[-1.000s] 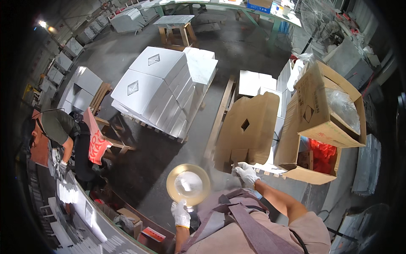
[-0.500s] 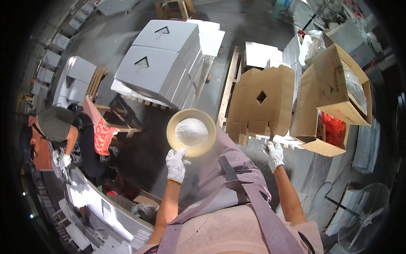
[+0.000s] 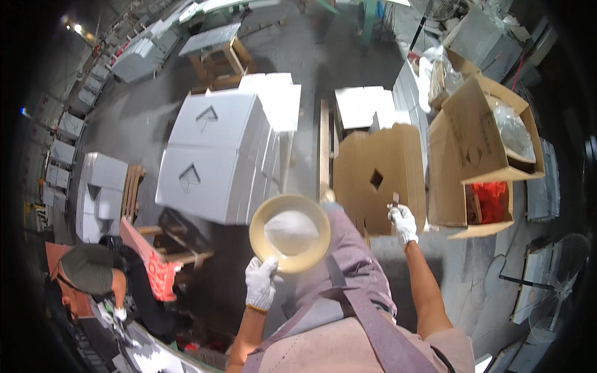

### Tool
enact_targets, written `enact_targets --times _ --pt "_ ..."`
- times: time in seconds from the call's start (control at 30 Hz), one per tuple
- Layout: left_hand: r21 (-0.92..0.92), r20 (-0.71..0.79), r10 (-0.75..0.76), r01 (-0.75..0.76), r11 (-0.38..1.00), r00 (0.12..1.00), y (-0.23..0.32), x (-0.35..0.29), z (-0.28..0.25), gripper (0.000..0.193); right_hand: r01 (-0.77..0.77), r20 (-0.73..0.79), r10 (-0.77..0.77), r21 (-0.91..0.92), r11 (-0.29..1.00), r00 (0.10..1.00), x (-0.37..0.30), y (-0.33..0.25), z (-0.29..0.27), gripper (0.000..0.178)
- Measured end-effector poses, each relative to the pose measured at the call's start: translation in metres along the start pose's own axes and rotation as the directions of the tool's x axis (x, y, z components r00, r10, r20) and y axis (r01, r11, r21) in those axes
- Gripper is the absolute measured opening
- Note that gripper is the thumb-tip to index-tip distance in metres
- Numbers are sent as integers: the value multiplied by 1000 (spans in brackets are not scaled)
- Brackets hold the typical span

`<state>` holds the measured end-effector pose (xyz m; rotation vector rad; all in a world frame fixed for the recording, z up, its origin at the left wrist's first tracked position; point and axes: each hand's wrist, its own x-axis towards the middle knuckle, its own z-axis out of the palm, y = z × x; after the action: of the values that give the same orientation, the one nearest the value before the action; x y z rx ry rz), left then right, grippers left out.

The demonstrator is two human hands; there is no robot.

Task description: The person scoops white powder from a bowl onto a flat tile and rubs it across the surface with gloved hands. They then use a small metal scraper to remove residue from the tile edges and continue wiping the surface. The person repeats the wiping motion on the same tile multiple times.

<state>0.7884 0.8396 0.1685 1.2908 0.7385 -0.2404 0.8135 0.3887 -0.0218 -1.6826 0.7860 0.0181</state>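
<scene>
My left hand (image 3: 261, 285), in a white work glove, grips the near rim of a round beige bowl (image 3: 256, 239). White powder (image 3: 291, 232) lies in the middle of the bowl. My right hand (image 3: 404, 224), gloved too, is closed round a small flat tool (image 3: 395, 199) whose dark, narrow end sticks up past the fingers. Its exact kind is too small to make out. Just beyond the right hand is a flattened brown cardboard piece (image 3: 356, 163) with a diamond-shaped hole, resting over a stack.
Ahead to the left stand stacked pale boxes (image 3: 214, 149). Open cartons (image 3: 457, 133) with plastic bags and red material are at the right, near a fan (image 3: 563, 283). A wooden pallet (image 3: 324, 143) edges the middle stack. At far left, a co-worker (image 3: 93, 270) bends over a bench.
My view has shifted, so the boxes and co-worker sit lower in it. The bowl, held in my left hand, appears lower and slightly to the right; a shoe now shows beyond it.
</scene>
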Motion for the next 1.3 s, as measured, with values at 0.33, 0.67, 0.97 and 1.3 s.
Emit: enact_targets --times 0.33,0.67,0.97,1.3 --pt "-38 231 -38 48 998 972 160 152 111 17 -140 -79 118 -411 901 990 137 -39 37 43" --pt "10 215 43 -47 999 976 335 238 210 13 -419 -206 366 -418 806 908 172 -81 36 36" --pt "-172 224 120 -82 982 967 409 342 230 14 -425 -118 416 -69 903 902 227 -93 47 19" --pt "-190 126 193 -167 968 973 439 513 229 12 -239 32 239 244 940 971 411 -317 213 18"
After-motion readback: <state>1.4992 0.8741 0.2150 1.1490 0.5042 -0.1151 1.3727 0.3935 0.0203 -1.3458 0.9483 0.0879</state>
